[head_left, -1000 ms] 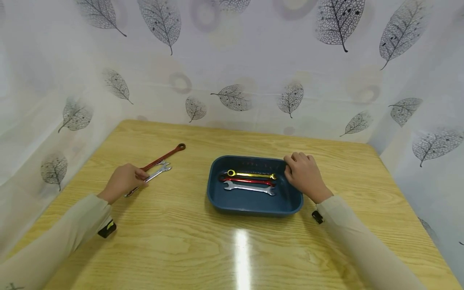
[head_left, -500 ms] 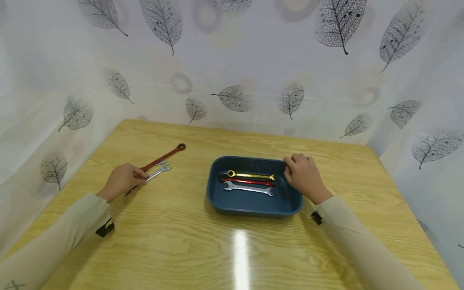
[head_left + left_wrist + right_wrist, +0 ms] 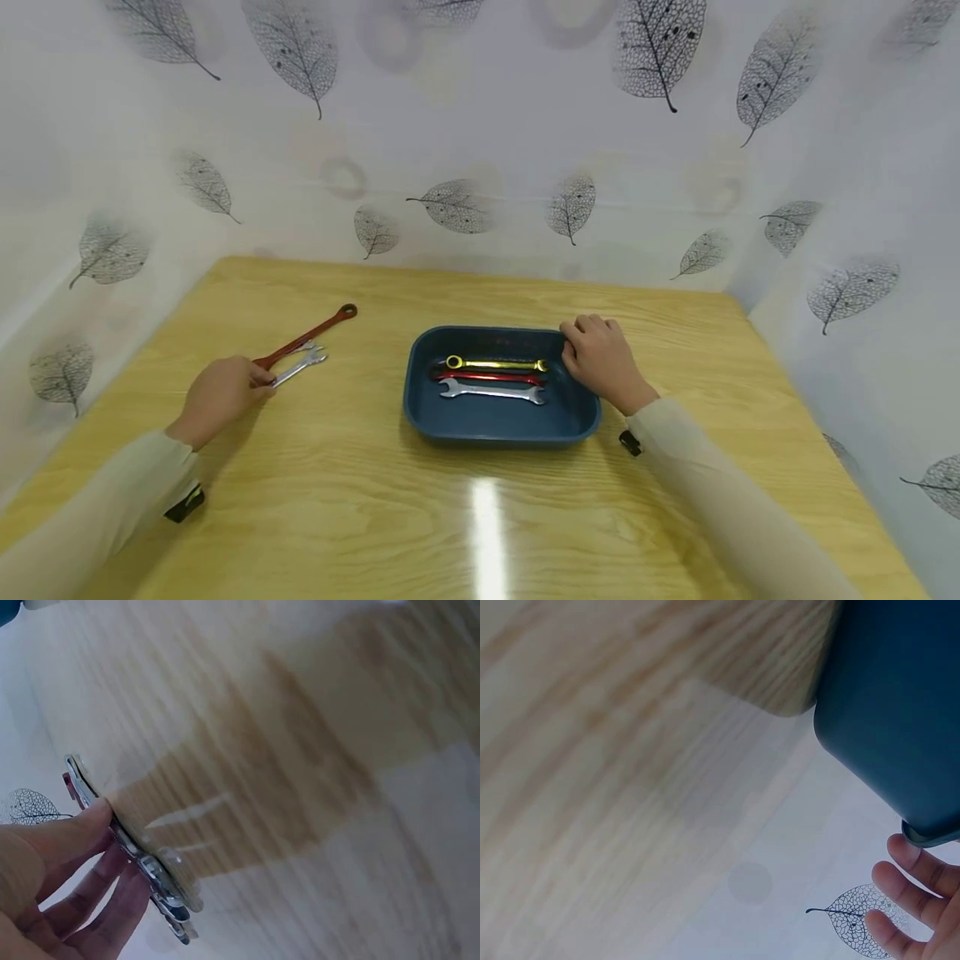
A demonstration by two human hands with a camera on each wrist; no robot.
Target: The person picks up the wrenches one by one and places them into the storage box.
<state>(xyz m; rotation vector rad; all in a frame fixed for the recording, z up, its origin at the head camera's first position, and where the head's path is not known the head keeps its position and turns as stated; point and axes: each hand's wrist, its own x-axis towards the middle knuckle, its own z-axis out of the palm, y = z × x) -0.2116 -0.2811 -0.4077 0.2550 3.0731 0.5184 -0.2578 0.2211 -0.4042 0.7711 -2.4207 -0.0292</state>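
At the table's left side my left hand (image 3: 223, 395) pinches a silver open-end wrench (image 3: 302, 365) between thumb and fingers. A red wrench (image 3: 306, 337) lies alongside, angled away from the hand, with another silver end just beside it. In the left wrist view the silver wrench (image 3: 129, 841) runs along the fingertips, with a bit of red behind it. My right hand (image 3: 603, 358) grips the right back rim of a dark blue bin (image 3: 501, 439); its fingertips touch the rim in the right wrist view. Inside lie a yellow wrench (image 3: 497, 364), a red wrench (image 3: 491, 377) and a silver wrench (image 3: 491, 391).
The light wood table (image 3: 360, 517) carries all of this. A pale curtain (image 3: 480, 100) with leaf prints hangs along the back and both sides. A bright reflection (image 3: 487, 533) lies on the wood in front of the bin.
The head view has shifted, so the whole scene sits further left. My left hand appears slightly nearer, still on the wrenches. My right hand keeps its place on the bin.
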